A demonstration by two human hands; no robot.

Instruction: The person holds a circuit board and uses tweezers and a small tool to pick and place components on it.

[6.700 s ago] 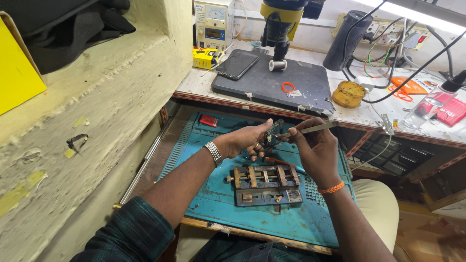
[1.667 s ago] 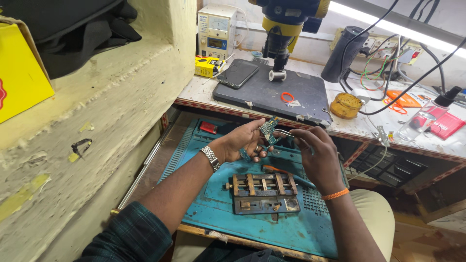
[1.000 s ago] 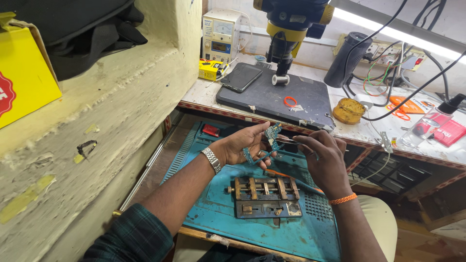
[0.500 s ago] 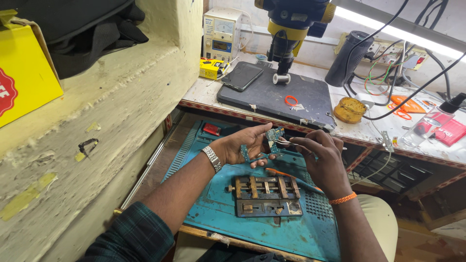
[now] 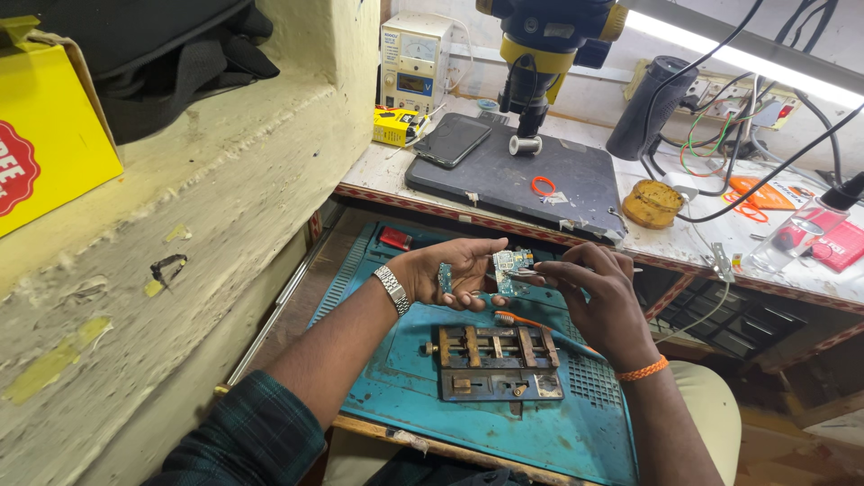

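My left hand (image 5: 454,273), with a metal watch on its wrist, holds a small green circuit board (image 5: 512,265) at its fingertips; a second narrow board strip (image 5: 445,277) lies in the palm. My right hand (image 5: 594,292), wearing an orange wristband, pinches thin tweezers (image 5: 576,269) whose tips meet the board. Both hands hover above a metal board-holder jig (image 5: 497,361) on the blue work mat (image 5: 504,423). An orange-handled brush (image 5: 531,321) lies just under the hands.
Behind the mat is a bench with a dark pad (image 5: 522,175), a phone (image 5: 452,139), a microscope (image 5: 544,45), a solder spool (image 5: 526,145), a brass-wool tip cleaner (image 5: 652,203) and tangled cables (image 5: 738,135). A pale wall ledge (image 5: 180,243) with a yellow box (image 5: 49,135) runs along the left.
The hands stay together over the jig, drifting slightly as the view shifts. The right hand keeps the tweezers at the board held by the left hand.
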